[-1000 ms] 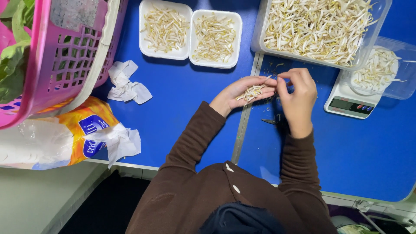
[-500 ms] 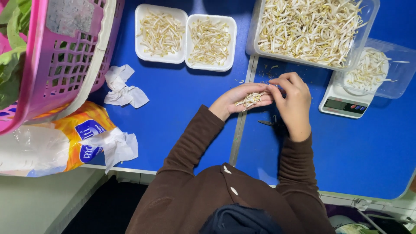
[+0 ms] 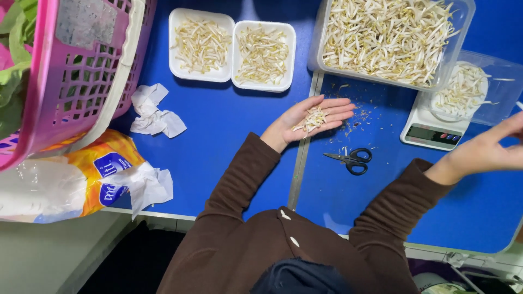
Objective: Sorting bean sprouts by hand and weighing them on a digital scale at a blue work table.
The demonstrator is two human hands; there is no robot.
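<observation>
Sprouts (image 3: 311,120) lie in a small pile on the open, upturned palm of the left hand (image 3: 316,117), just left of the scissors (image 3: 351,159). Right of the scissors, the right hand (image 3: 490,149) is spread wide and empty, near the scale (image 3: 430,130).

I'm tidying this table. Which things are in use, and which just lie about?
In use: sprouts on the open left hand; sprout bin; two white trays; scale with its tub; scissors.

Lying about: crumpled paper; pink basket; orange bag.
</observation>
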